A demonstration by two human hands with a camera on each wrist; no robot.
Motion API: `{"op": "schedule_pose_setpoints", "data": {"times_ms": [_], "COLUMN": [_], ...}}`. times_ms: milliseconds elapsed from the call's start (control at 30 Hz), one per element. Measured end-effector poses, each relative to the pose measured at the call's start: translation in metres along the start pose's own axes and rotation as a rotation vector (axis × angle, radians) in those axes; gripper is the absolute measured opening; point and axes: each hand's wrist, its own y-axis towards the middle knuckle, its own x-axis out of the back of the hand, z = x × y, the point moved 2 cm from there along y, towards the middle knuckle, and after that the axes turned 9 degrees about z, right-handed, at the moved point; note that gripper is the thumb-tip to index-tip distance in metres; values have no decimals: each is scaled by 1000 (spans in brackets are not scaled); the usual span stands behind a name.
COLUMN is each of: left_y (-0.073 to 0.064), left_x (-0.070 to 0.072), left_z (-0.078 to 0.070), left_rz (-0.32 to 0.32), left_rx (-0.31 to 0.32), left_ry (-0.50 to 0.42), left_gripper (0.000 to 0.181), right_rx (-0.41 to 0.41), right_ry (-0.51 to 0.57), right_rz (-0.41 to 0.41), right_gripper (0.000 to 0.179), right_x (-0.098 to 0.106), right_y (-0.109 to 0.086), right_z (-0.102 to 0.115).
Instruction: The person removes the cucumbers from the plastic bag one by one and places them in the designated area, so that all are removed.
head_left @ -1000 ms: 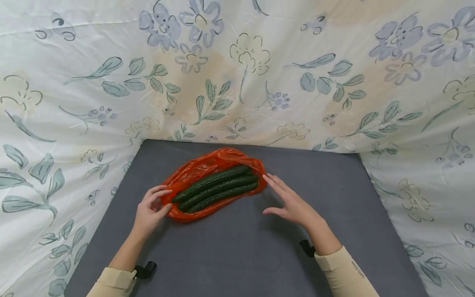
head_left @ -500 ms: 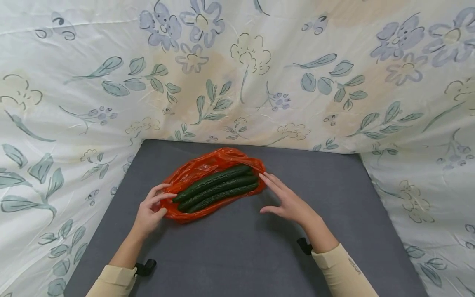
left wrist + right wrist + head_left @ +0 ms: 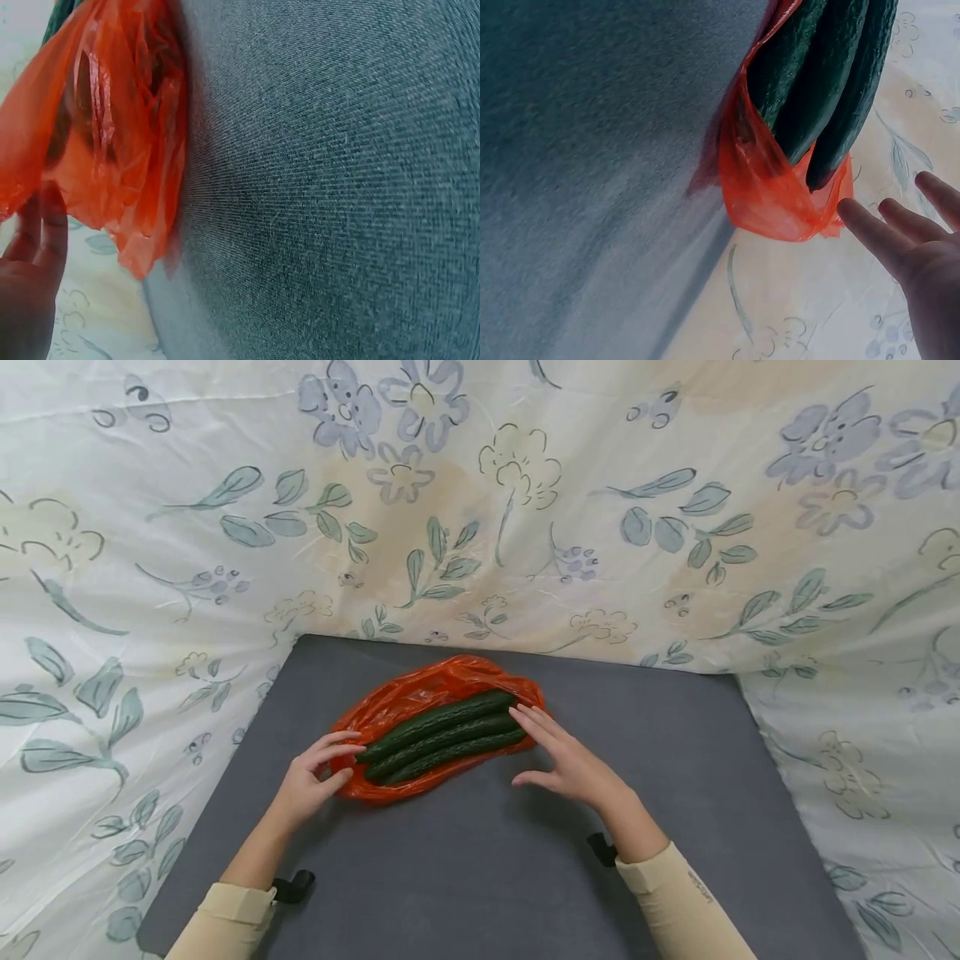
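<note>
Three long dark-green cucumbers (image 3: 442, 741) lie side by side on a crumpled red plastic bag (image 3: 397, 697), whose edges stand up around them. At the bag's left end is my left hand (image 3: 309, 781), its fingers loosely bent and the thumb apart from them. In the left wrist view the fingertips (image 3: 52, 196) meet the red film; the thumb is hidden there. My right hand (image 3: 573, 768) reaches over the bag's right end with fingers extended and thumb spread, nothing held. The right wrist view shows its fingertips (image 3: 846, 208) close to the bag's rim; contact is unclear.
Everything lies on a dark grey table (image 3: 450, 877). A white cloth (image 3: 525, 527) with flowers and leaves hangs behind it and along both sides. Black wrist bands (image 3: 296, 887) sit at the cuffs of beige sleeves (image 3: 232, 914).
My right hand has moved left, its fingertips now over the cucumbers' right ends. The left fingers have shifted slightly at the bag's left end. The head view has tilted a little; the cucumbers stay put.
</note>
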Motion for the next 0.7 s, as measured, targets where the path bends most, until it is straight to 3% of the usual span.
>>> {"op": "schedule_pose_setpoints", "data": {"times_ms": [267, 533, 700], "left_y": [6, 0, 0], "left_x": [5, 3, 3], "left_z": [-26, 1, 6], "left_rz": [0, 15, 21], "left_rx": [45, 43, 39], "left_ry": [46, -11, -77], "left_gripper": [37, 45, 48], "right_rx": [-39, -35, -33], "right_ry": [46, 44, 20], "right_rz": [39, 4, -31], "right_gripper": [97, 87, 84], "right_x": [-3, -3, -2], "right_y": [18, 40, 50], "right_z": [3, 2, 2]}}
